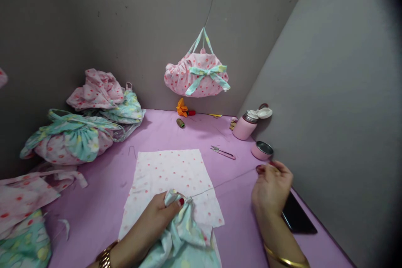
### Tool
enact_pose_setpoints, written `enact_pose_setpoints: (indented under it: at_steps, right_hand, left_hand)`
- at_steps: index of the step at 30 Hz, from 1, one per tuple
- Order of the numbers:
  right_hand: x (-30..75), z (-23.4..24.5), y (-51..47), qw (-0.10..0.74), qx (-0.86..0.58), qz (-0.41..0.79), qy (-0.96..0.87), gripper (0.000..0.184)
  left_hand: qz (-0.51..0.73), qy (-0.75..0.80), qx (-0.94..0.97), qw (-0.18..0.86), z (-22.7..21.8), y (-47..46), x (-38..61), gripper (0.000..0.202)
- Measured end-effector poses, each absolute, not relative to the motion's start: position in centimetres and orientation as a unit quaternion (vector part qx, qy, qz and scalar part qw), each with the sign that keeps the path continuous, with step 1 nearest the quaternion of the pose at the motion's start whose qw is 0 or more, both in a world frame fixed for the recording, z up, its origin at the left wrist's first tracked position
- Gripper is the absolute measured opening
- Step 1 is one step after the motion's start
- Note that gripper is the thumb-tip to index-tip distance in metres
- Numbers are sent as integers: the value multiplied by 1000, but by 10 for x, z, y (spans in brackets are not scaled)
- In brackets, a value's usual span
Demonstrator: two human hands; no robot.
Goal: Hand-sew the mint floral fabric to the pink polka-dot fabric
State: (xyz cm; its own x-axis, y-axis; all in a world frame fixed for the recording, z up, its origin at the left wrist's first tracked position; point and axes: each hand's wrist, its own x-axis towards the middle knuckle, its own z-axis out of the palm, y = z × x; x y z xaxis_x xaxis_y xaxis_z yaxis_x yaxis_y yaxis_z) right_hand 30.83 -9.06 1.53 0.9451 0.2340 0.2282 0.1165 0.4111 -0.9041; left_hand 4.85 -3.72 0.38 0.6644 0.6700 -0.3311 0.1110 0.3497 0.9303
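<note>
My left hand (165, 213) pinches the gathered edge of a mint-green floral cloth (184, 234) between thumb and fingers. From that edge a pale thread (226, 182) runs taut, up and to the right, to my right hand (272, 186). The right fingers are closed together at the thread's end; whether a needle is in them I cannot make out. Beneath the green cloth lies a white fabric piece with red dots (169, 171), flat on the table. Small thread snips (223, 153) rest beyond it, apart from both hands.
Pink and mint fabric bundles (75, 138) crowd the left side. A thread spool (180, 123) lies at the back, below a hanging pink pouch (201, 75). On the right stand a pink flask (244, 127) and its cup (262, 150); a dark phone (298, 213) lies by the right edge.
</note>
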Motion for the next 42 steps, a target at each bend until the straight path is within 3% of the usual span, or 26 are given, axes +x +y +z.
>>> enact_pose_setpoints:
  at_steps: [2, 4, 6, 7, 10, 17, 21, 25, 30, 33, 35, 39, 42]
  right_hand:
    - [289, 16, -92, 714, -611, 177, -293, 24]
    - [265, 14, -92, 519, -632, 357, -451, 29]
    - [247, 13, -92, 390, -611, 398, -562, 20]
    - [241, 13, -92, 364, -604, 382, -597, 13]
    - [240, 14, -91, 383, -614, 326, -608, 16]
    - [269, 12, -90, 565, -693, 181, -410, 22]
    - [271, 9, -90, 600, -697, 155, -362, 23]
    - [253, 9, -91, 556, -672, 242, -425, 28]
    - [225, 9, -95, 377, -574, 430, -586, 20]
    - [222, 9, -95, 358, -569, 397, -624, 21]
    - [223, 9, -94, 369, -582, 375, -620, 24]
    - [226, 10, -95, 386, -611, 339, -602, 10]
    - [226, 13, -96, 420, -618, 282, -602, 14]
  left_hand:
    - [193, 360, 537, 738, 5, -37, 49, 29]
    - [195, 357, 538, 738, 8, -37, 50, 28]
    - [198, 356, 545, 733, 11, -37, 50, 27]
    - [198, 358, 547, 730, 12, -37, 50, 27]
    - [194, 367, 543, 730, 14, -37, 50, 30]
    - [199, 360, 530, 741, 5, -37, 49, 32]
    - [200, 356, 531, 743, 6, -37, 49, 31]
    - [201, 359, 529, 742, 12, -37, 50, 29]
    - [212, 345, 522, 750, 16, -36, 51, 24]
    - [233, 373, 527, 727, 14, -35, 51, 27]
    - [245, 382, 527, 719, 12, -35, 51, 28]
    - [244, 386, 516, 724, 10, -35, 52, 28]
    - [251, 392, 516, 719, 10, -35, 52, 28]
